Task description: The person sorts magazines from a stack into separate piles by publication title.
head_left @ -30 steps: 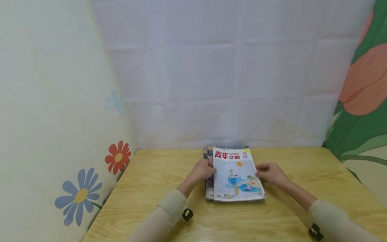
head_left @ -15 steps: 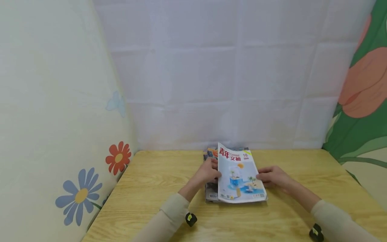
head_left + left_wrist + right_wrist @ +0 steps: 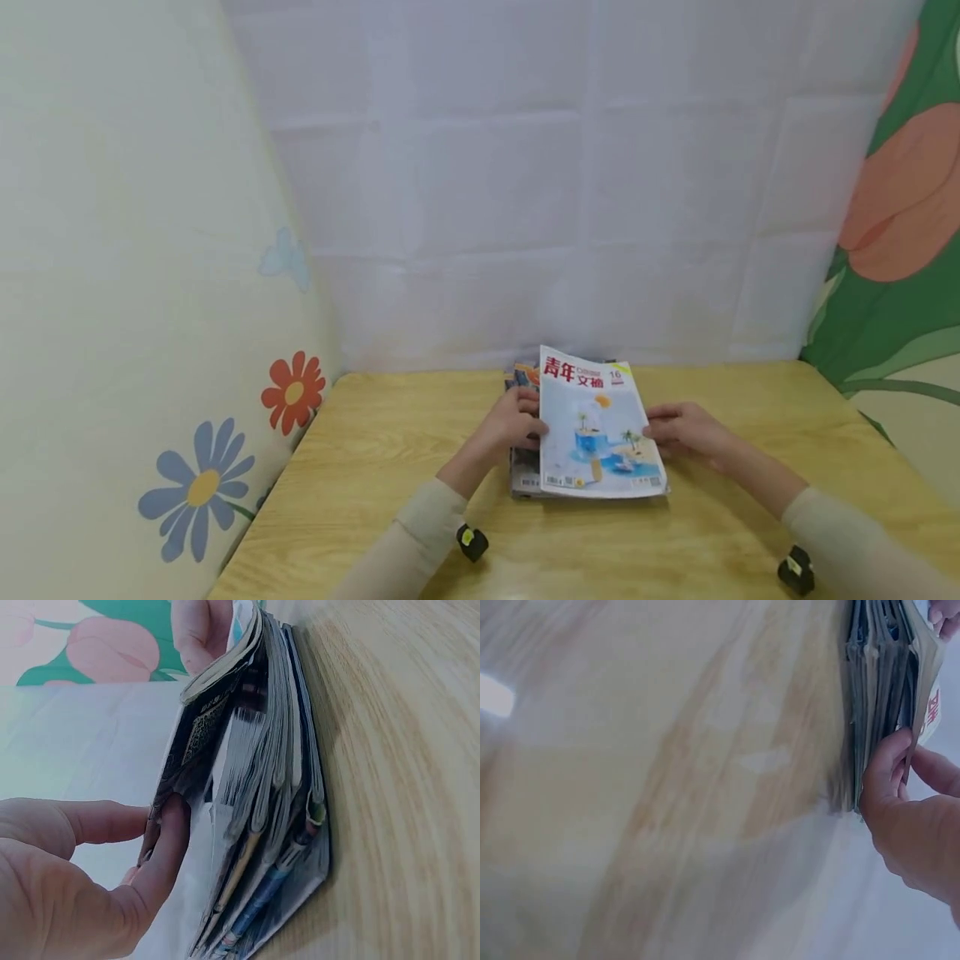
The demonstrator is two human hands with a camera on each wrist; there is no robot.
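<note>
A white magazine (image 3: 592, 417) with red Chinese lettering and a beach picture lies topmost, shifted right over a stack of magazines (image 3: 525, 479) whose dark covers show at its left side. My left hand (image 3: 510, 429) pinches its left edge between thumb and finger. In the left wrist view that edge stands raised, with a gap above the rest of the stack (image 3: 281, 742). My right hand (image 3: 690, 433) pinches the opposite edge. From the right wrist, thumb and finger (image 3: 889, 761) show on either side of the top magazine's edge, close beside the page edges of the lower ones.
The stack rests on a wood-grain table (image 3: 397, 425), towards its back edge. Behind rises a white creased cloth (image 3: 480, 208). A flower-painted wall (image 3: 172, 317) stands at the left, and a painted mural (image 3: 900, 250) at the right.
The top magazine has moved rightwards, its left edge lifting and its top end shifting farther back. More of the covers beneath shows at the left. Both hands have moved slightly right with it.
</note>
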